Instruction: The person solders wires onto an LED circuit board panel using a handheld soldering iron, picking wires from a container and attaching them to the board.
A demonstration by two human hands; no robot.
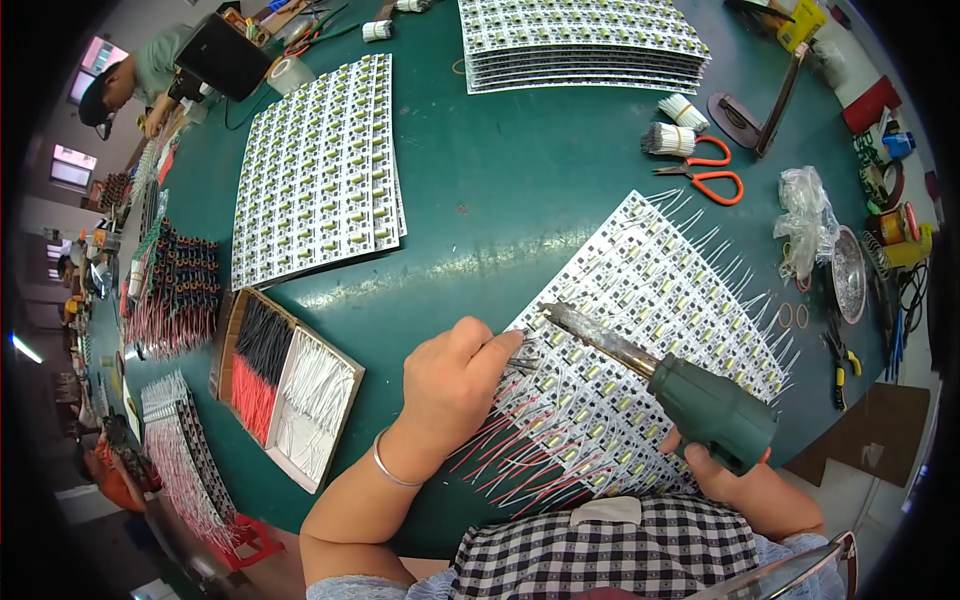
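A white circuit board panel lies turned at an angle on the green table, with rows of small parts on it. White wires stick out along its right edge, and red and white wires along its lower left. My right hand grips a green soldering gun. Its dark, crusted tip reaches the board's left part. Close to that tip, my left hand pinches several thin dark wires at the board's left edge. The wire ends under my fingertips are too small to make out.
Left stands a box of black, red and white wires. Board panels lie behind it, and a stack at the back. Orange-handled scissors, wire bundles, a metal bowl and pliers are right. Another person works far left.
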